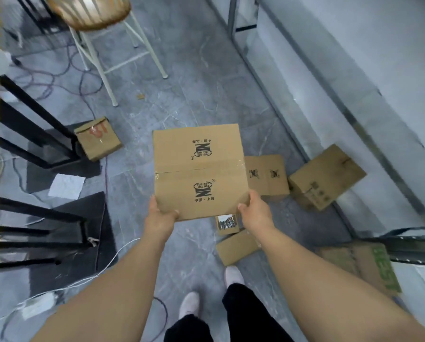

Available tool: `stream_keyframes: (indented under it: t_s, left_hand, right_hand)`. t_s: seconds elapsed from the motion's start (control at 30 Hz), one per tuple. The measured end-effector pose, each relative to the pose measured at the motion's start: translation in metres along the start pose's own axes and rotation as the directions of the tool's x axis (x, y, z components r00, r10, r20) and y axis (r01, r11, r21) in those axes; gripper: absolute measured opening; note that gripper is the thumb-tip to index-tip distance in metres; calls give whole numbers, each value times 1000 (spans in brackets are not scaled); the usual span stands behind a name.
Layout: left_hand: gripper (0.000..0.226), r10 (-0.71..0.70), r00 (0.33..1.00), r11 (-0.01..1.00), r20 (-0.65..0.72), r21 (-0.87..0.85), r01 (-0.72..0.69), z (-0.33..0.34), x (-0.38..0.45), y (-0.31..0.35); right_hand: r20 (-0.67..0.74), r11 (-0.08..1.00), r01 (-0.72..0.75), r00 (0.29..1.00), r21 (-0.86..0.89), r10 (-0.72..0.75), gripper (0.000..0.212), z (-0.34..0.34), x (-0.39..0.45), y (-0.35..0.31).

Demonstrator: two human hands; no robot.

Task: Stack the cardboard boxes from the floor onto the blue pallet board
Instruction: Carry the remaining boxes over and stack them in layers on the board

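Note:
A taped cardboard box (199, 169) with black printed logos is held up above the grey floor in front of me. My left hand (161, 215) grips its near left corner, thumb on top. My right hand (254, 211) grips its near right corner the same way. Other cardboard boxes lie on the floor: one with two logos (268, 175) just right of the held box, a tilted one (326, 177) by the wall, a small one (236, 246) near my feet, and one with red marks (98, 138) at the left. No blue pallet board is in view.
A wooden stool with white legs (122, 58) stands ahead at the left. Black table legs (41, 144) and loose cables (58, 80) fill the left side. A grey wall base (330, 95) runs along the right. A flattened carton (369, 265) lies at the lower right.

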State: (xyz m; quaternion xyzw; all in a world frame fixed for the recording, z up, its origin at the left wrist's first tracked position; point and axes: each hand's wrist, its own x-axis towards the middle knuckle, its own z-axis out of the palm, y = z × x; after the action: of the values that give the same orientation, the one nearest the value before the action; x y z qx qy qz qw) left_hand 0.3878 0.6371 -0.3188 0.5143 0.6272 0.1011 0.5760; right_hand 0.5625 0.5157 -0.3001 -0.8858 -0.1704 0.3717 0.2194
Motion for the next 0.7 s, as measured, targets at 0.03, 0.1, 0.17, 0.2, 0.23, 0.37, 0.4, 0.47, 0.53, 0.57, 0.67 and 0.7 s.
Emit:
stream_keyframes:
  t_s: [0.03, 0.1, 0.17, 0.2, 0.23, 0.37, 0.4, 0.47, 0.53, 0.57, 0.67, 0.7]
  left_hand:
    - [60, 27, 999, 1000, 34, 15, -27, 1, -4, 0]
    - [55, 89, 991, 994, 100, 54, -94, 3, -12, 0]
    - [56, 121, 983, 988, 141, 75, -132, 3, -20, -1]
    - [57, 136, 978, 984, 158, 94, -152, 3, -26, -2]
    - [59, 146, 974, 978, 172, 124, -168, 3, -32, -2]
    - [60, 168, 949, 945, 267, 232, -232, 9, -59, -1]
    - [57, 169, 938, 935, 303, 251, -250, 13, -67, -1]
    - [53, 169, 909, 913, 382, 288, -291, 26, -85, 1]
    - [50, 170, 870, 891, 463, 305, -337, 44, -105, 5]
    - [48, 179, 846, 877, 502, 309, -369, 55, -115, 8]
    - [47, 187, 757, 825, 626, 319, -467, 94, -147, 11]
    - [51, 182, 727, 807, 662, 322, -495, 108, -159, 10]
  right_hand:
    - [-28, 1000, -15, 999, 24, 16, 23, -3, -10, 5]
    - [-90, 997, -45, 995, 62, 51, 27, -6, -31, 15]
    - [-136, 992, -81, 986, 92, 93, 30, -4, -54, 26]
    - [-154, 988, -101, 981, 114, 118, 29, -3, -66, 32]
    - [-169, 983, -119, 975, 138, 142, 28, -2, -78, 39]
    - [-255, 958, -177, 938, 227, 233, 28, -1, -123, 65]
    - [-283, 951, -190, 924, 242, 257, 29, -3, -134, 72]
    - [-336, 936, -219, 890, 277, 307, 29, -10, -155, 89]
    - [-390, 917, -246, 847, 314, 361, 30, -21, -177, 108]
    - [-415, 905, -258, 823, 338, 389, 30, -26, -188, 119]
    - [-475, 865, -289, 742, 411, 473, 28, -41, -218, 156]
    - [-489, 848, -296, 713, 440, 503, 28, -46, -227, 169]
